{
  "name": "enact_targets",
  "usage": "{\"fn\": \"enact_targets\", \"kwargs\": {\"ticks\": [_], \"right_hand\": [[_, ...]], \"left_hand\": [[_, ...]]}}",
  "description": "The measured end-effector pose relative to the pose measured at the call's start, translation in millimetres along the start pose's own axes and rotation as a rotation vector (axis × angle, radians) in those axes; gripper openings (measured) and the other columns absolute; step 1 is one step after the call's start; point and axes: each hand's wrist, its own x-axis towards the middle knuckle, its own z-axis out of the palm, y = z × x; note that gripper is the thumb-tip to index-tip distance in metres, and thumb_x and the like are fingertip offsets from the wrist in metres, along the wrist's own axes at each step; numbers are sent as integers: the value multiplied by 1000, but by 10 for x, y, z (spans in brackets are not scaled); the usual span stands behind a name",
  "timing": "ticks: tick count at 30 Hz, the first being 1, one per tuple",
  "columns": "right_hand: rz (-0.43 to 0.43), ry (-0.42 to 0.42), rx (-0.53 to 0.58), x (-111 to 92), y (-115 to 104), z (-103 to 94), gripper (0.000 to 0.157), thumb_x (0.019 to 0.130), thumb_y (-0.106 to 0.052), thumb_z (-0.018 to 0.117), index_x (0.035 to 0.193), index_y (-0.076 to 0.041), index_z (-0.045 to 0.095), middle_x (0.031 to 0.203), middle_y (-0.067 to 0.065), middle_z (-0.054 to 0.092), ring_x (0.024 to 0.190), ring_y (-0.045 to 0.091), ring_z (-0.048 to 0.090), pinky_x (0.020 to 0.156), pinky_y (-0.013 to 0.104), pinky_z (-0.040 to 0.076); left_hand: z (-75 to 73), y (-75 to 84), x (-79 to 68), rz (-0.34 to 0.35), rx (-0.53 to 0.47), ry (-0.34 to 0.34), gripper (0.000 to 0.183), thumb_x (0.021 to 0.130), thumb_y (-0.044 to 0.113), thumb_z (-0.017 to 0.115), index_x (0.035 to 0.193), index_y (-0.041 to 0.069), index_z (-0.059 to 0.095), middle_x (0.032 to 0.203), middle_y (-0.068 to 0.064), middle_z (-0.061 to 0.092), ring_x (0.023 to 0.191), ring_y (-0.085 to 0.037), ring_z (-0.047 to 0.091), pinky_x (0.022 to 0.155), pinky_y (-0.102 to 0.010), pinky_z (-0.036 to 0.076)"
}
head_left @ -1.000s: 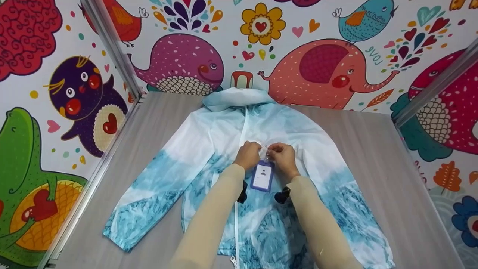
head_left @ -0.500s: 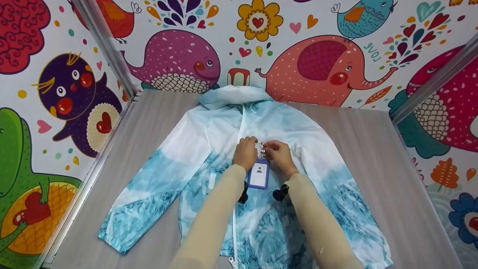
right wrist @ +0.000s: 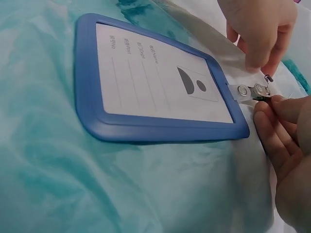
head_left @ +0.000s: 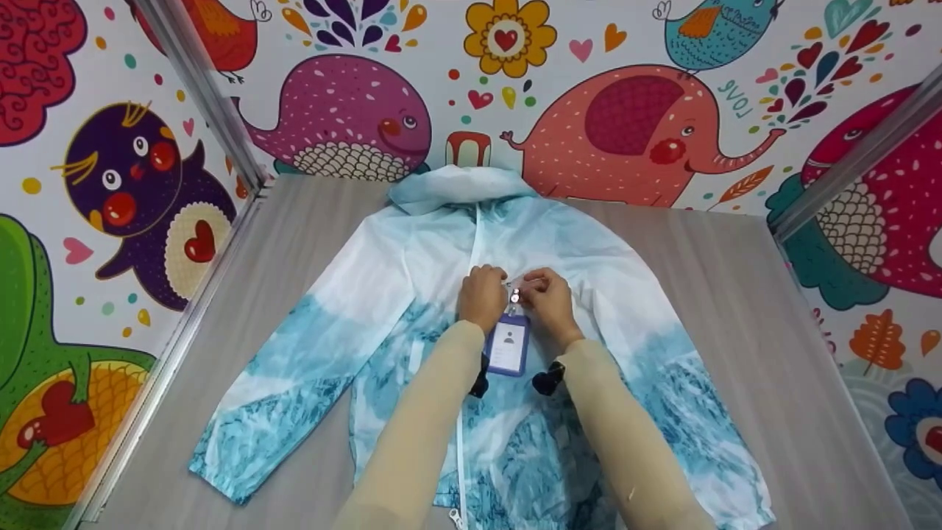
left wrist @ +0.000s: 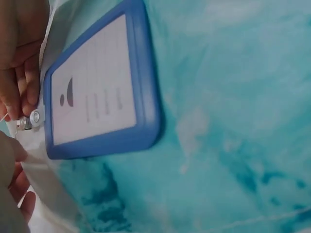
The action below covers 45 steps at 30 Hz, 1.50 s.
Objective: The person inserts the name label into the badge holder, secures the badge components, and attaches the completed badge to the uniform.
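A white-and-teal hooded jacket lies spread front up. On its chest is a blue-framed ID badge, with a printed card inside. From its upper end a clear strap with a snap leads to a small metal clip. My right hand pinches this clip between thumb and fingers. Just across from it, my left hand bends its fingers onto the white fabric beside the clip, gripping the jacket. Its fingertips are partly hidden in the left wrist view, where the left hand shows at the lower left edge.
The jacket rests on a grey wood-grain table. Cartoon-printed panels stand behind and at both sides, with metal posts at the corners. The jacket's white zipper runs down beside the left forearm.
The hands stay at the chest. The right fingers have shifted slightly up around the clip, which shows more now, and the badge appears a little farther left as the head view shifts.
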Motion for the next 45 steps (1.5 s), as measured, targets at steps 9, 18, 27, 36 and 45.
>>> {"fn": "enact_targets", "kwargs": {"ticks": [9, 18, 27, 36, 45], "right_hand": [[-2, 34, -61, -17, -2, 13, 9, 94, -2, 63, 99, 0, 70, 83, 12, 68, 68, 15, 64, 61, 22, 53], [30, 27, -64, -11, -27, 18, 13, 92, -1, 61, 98, 1, 71, 83, 14, 70, 65, 16, 66, 58, 24, 53], [20, -1, -107, -7, -27, -1, 17, 92, -2, 62, 99, -4, 76, 94, 15, 74, 73, 18, 68, 65, 24, 55], [1, 23, -142, 16, -2, 38, 16, 89, -1, 61, 96, -2, 76, 87, 15, 72, 66, 13, 64, 60, 23, 52], [-5, 39, -140, 10, 0, 47, 16, 86, 0, 61, 92, -1, 75, 81, 13, 71, 63, 12, 60, 58, 23, 50]], "left_hand": [[5, -30, 22, -14, -15, 6, 18, 98, 21, 60, 106, 13, 75, 102, -5, 71, 96, -26, 65, 87, -41, 54], [-16, 39, 58, -27, -12, -7, 17, 99, 23, 59, 101, 12, 73, 99, -6, 73, 94, -26, 66, 85, -41, 54], [2, 47, 94, 24, 3, 12, 23, 99, 17, 55, 110, 14, 76, 106, -7, 73, 99, -29, 65, 89, -43, 54], [40, 29, 111, 60, -68, -4, 21, 97, 12, 58, 112, 10, 73, 105, -9, 72, 100, -28, 64, 91, -40, 53], [40, 40, 120, 72, -62, 8, 24, 97, 8, 55, 112, 10, 74, 105, -10, 70, 100, -30, 64, 90, -40, 53]]}}
